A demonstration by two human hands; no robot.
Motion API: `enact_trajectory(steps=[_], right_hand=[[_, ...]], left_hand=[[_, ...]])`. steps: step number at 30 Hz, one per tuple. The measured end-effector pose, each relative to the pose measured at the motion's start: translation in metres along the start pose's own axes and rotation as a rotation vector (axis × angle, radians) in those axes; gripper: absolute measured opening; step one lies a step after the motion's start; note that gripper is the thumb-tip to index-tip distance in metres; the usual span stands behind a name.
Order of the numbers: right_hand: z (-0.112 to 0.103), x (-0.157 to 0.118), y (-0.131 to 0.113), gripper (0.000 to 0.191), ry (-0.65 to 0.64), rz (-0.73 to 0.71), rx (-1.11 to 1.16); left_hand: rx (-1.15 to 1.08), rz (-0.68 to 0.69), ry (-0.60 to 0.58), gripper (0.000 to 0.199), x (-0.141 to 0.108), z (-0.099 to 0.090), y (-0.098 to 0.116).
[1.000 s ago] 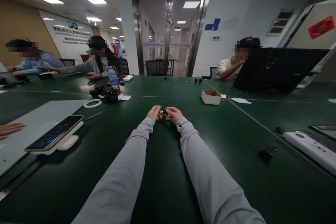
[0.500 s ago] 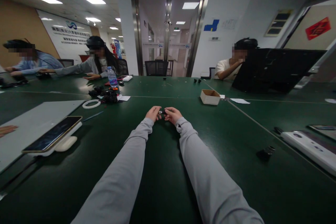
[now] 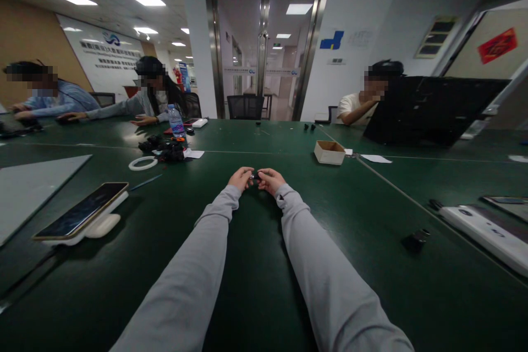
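Mid-surface (image 3: pixel 355 203), I have my left hand (image 3: pixel 240 179) and right hand (image 3: pixel 271 181) pinching a small dark object (image 3: pixel 256 176) between their fingers, nearer the far edge than the near one.

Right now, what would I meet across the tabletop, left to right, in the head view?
Phone, white ring, plastic bottle, left hand, small held item, right hand, open box, small black object, white device.
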State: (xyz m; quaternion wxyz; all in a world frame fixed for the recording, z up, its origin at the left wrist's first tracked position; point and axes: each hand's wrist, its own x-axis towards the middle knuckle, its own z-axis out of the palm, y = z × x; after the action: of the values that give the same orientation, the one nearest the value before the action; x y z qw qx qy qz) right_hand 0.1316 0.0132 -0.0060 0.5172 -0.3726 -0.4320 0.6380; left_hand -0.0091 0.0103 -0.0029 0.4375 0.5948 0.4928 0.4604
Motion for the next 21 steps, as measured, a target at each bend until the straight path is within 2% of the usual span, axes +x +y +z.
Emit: enact_trajectory(steps=[4,7,11,15,21], right_hand=[[0.0007,-0.0012,-0.0008,0.015,-0.009,0.007,-0.004],[0.0008,-0.002,-0.0018,0.015,-0.009,0.014,-0.003],[0.0011,-0.0025,-0.0024,0.015,-0.009,0.014,0.007],[0.0014,-0.0023,-0.0023,0.012,-0.016,0.018,-0.003],[0.0004,-0.0019,-0.0025,0.015,-0.033,0.023,-0.017]], left_hand=[[-0.001,0.052,0.017,0.042,0.0005,-0.0008,-0.001],[-0.008,0.016,-0.009,0.038,-0.0006,-0.0016,-0.0003],[0.014,0.075,0.007,0.042,-0.0015,-0.0019,0.0001],[-0.015,0.018,-0.023,0.032,-0.0017,-0.0011,0.0018],[-0.059,-0.024,-0.007,0.031,-0.0037,-0.0005,0.0076]])
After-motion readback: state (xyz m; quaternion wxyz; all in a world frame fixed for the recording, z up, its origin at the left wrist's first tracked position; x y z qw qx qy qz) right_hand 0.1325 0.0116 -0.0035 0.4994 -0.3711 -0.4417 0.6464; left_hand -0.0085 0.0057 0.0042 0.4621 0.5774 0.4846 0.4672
